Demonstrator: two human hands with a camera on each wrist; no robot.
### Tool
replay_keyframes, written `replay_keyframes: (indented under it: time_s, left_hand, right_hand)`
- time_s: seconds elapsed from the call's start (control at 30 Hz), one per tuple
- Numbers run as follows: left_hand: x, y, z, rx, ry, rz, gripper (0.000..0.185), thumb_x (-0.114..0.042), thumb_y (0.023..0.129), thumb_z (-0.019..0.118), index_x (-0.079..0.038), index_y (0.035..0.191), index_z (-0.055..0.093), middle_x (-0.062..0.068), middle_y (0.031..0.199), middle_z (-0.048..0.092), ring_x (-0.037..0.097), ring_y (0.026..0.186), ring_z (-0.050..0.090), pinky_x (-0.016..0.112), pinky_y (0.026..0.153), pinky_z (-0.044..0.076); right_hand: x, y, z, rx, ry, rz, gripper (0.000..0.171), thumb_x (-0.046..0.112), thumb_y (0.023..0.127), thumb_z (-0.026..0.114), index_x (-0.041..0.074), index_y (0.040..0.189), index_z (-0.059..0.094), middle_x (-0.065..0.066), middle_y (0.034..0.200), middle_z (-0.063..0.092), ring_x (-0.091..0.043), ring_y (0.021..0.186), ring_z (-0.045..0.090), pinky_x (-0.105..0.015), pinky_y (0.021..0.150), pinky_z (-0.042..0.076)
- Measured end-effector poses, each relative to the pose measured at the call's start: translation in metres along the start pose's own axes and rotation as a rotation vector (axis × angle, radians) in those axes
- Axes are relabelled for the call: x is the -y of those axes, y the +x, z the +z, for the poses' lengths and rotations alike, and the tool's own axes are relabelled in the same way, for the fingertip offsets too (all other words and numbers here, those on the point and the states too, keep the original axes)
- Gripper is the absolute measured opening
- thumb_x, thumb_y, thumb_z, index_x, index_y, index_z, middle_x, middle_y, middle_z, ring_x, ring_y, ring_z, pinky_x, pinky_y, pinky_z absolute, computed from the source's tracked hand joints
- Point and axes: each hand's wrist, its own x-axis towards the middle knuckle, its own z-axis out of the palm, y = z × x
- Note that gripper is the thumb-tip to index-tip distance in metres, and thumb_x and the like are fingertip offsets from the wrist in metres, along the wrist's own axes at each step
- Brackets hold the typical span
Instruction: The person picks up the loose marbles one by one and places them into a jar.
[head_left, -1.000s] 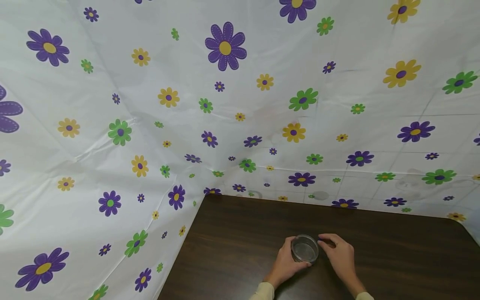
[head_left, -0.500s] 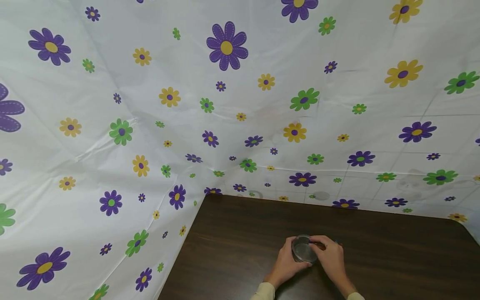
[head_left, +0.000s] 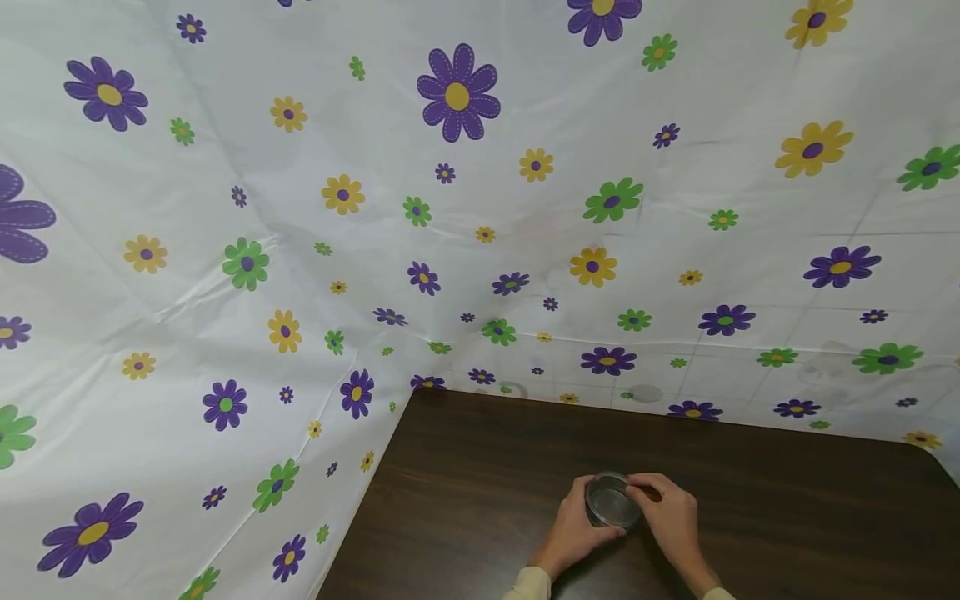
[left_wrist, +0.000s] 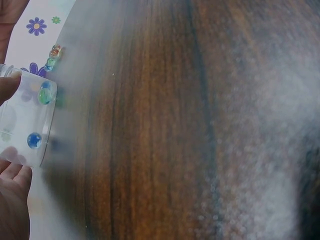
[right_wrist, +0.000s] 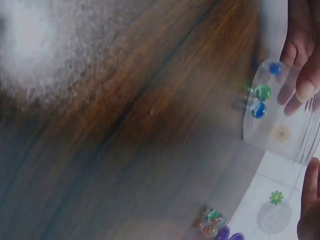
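Both hands grip a small clear glass jar (head_left: 610, 502) standing on the dark wood-grain bench (head_left: 787, 500). Left hand (head_left: 576, 527) wraps the jar's left wall, fingers curled round it; right hand (head_left: 670, 517) closes thumb and fingers on the rim and right side, so the jar sits between the two palms, base on the bench.

Inside, colored glass marbles: a blue one (right_wrist: 258, 110), a green one (right_wrist: 262, 92), another blue near the base (left_wrist: 34, 140). A few more marbles (right_wrist: 212, 222) lie loose on the bench just beside the jar, by the floral plastic backdrop (head_left: 450, 208).

Risks, as a judgement: smooth glass could slip if either hand eases off; tilting the open jar would spill marbles, which roll fast on this flat bench; loose marbles nearby could get knocked toward the edge.
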Motion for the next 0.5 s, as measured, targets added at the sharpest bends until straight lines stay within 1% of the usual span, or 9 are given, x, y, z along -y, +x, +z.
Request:
replay_keyframes:
  time_s: [0.07,0.17,0.2,0.27,0.33,0.4,0.43,0.5]
  left_hand:
    - [0.0,0.0,0.001,-0.003,0.003,-0.001,0.079,-0.029,0.077,0.094,-0.019,0.14,0.048,-0.003,0.135,0.062,0.01,0.117,0.059,0.031,0.096,0.049]
    - [0.0,-0.001,0.002,-0.011,0.01,-0.008,0.079,-0.029,0.076,0.095,-0.021,0.14,0.049,-0.003,0.133,0.063,0.009,0.116,0.059,0.031,0.095,0.049]
    - [0.0,-0.001,0.002,-0.014,0.013,-0.012,0.08,-0.029,0.075,0.095,-0.022,0.139,0.049,-0.003,0.133,0.063,0.009,0.116,0.059,0.031,0.095,0.049]
    - [0.0,-0.001,0.003,-0.019,0.017,-0.019,0.08,-0.03,0.074,0.096,-0.022,0.139,0.049,-0.003,0.132,0.063,0.009,0.116,0.06,0.031,0.094,0.049]
    - [0.0,-0.001,0.003,-0.021,0.014,-0.022,0.08,-0.03,0.074,0.096,-0.023,0.139,0.05,-0.004,0.132,0.063,0.009,0.115,0.059,0.031,0.094,0.049]
    - [0.0,-0.001,0.003,-0.022,0.006,-0.021,0.08,-0.03,0.074,0.096,-0.023,0.138,0.05,-0.005,0.132,0.063,0.009,0.116,0.059,0.031,0.094,0.049]
    - [0.001,-0.001,0.003,-0.021,-0.001,-0.018,0.08,-0.029,0.074,0.096,-0.023,0.138,0.05,-0.005,0.132,0.062,0.009,0.116,0.059,0.031,0.094,0.049]
    - [0.001,-0.001,0.002,-0.022,-0.008,-0.01,0.079,-0.029,0.074,0.096,-0.023,0.138,0.05,-0.005,0.133,0.062,0.009,0.116,0.059,0.031,0.095,0.049]
  right_hand:
    - [-0.003,0.002,-0.004,-0.022,-0.021,0.019,0.019,-0.005,0.075,0.089,0.007,0.087,0.08,-0.004,0.087,0.077,0.003,0.074,0.064,-0.006,0.066,0.045]
    - [-0.009,0.006,-0.012,-0.047,-0.088,0.058,0.018,-0.004,0.077,0.088,0.005,0.089,0.08,-0.007,0.087,0.076,0.004,0.071,0.06,-0.006,0.063,0.041]
    - [-0.012,0.007,-0.015,-0.046,-0.112,0.076,0.017,-0.004,0.078,0.087,0.004,0.091,0.08,-0.008,0.088,0.076,0.002,0.071,0.06,-0.007,0.063,0.041]
    - [-0.018,0.01,-0.023,-0.023,-0.156,0.114,0.016,-0.004,0.081,0.084,0.001,0.095,0.078,-0.012,0.09,0.075,-0.007,0.072,0.065,-0.011,0.061,0.042]
    - [-0.026,0.012,-0.031,0.034,-0.189,0.157,0.017,-0.005,0.085,0.08,-0.005,0.101,0.075,-0.017,0.093,0.074,-0.02,0.077,0.069,-0.018,0.061,0.049]
    - [-0.034,0.014,-0.038,0.112,-0.225,0.188,0.021,-0.006,0.086,0.077,-0.009,0.105,0.072,-0.022,0.096,0.072,-0.032,0.083,0.069,-0.032,0.068,0.055]
    - [-0.038,0.016,-0.041,0.157,-0.241,0.198,0.022,-0.007,0.086,0.076,-0.011,0.107,0.07,-0.024,0.096,0.07,-0.037,0.086,0.068,-0.04,0.071,0.056]
    - [-0.044,0.018,-0.045,0.249,-0.281,0.201,0.026,-0.006,0.085,0.077,-0.013,0.108,0.068,-0.025,0.097,0.067,-0.04,0.089,0.065,-0.053,0.077,0.053]
